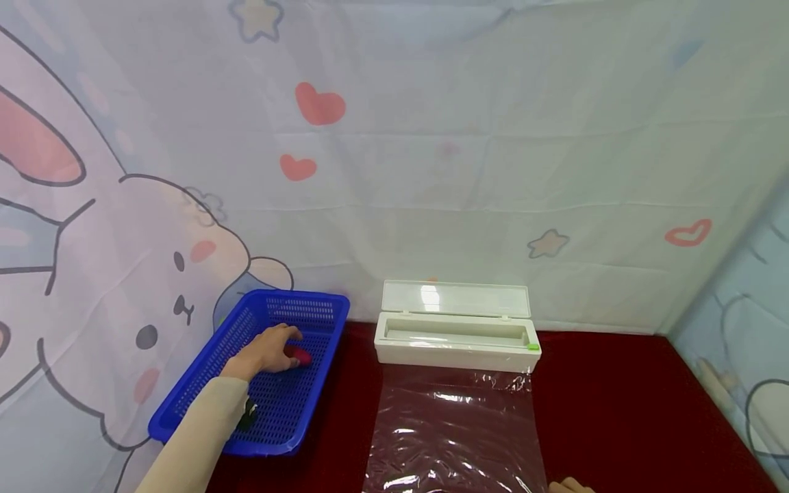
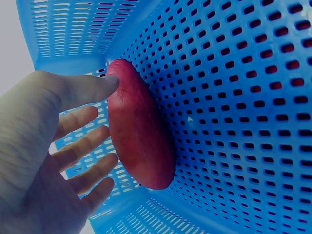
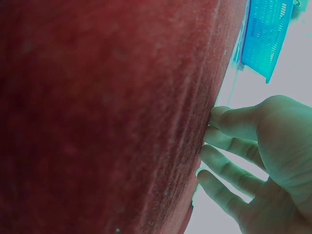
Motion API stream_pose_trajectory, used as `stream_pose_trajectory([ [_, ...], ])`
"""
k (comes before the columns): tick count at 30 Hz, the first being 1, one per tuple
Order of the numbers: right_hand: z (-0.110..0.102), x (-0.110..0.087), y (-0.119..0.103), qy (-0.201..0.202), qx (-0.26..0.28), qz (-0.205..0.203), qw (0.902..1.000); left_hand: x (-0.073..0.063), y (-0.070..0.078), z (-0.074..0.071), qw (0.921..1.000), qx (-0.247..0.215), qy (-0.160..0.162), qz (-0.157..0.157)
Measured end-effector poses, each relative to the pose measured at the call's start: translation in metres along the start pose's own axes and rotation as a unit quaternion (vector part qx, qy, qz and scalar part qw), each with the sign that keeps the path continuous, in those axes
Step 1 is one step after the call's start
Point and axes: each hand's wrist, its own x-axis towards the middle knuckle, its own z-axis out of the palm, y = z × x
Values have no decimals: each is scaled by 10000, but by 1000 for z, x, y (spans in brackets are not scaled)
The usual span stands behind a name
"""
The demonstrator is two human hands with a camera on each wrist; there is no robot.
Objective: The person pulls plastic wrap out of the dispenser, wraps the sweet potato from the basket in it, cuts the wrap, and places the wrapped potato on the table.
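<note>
A red-skinned sweet potato (image 1: 300, 355) lies on the floor of the blue plastic basket (image 1: 330, 370), at the left of the head view. My left hand (image 1: 268, 350) reaches in from above. In the left wrist view the thumb is right at one end of the sweet potato (image 2: 141, 131), while the other fingers spread loosely along its side, not curled round it. My right hand (image 3: 273, 156) has its fingertips at the edge of the dark red cloth (image 3: 122, 122), fingers nearly straight. Only the tops of its fingers show at the bottom of the head view.
A white cling film dispenser (image 1: 456, 357) stands near the back, its clear lid (image 1: 468, 299) raised. Cling film (image 1: 456, 438) stretches from it toward the front edge. Something dark green (image 1: 248, 415) lies in the basket under the left sleeve (image 1: 200, 431). A printed curtain (image 1: 419, 171) hangs behind.
</note>
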Motion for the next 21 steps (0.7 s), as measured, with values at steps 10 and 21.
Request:
stream_pose_trajectory([
  [10, 2, 1, 3, 80, -132, -362, 9992, 2, -3, 4, 10000, 61, 2, -51],
  [21, 4, -2, 0, 101, -136, -28, 9999, 2, -3, 8, 9998, 170, 26, -110],
])
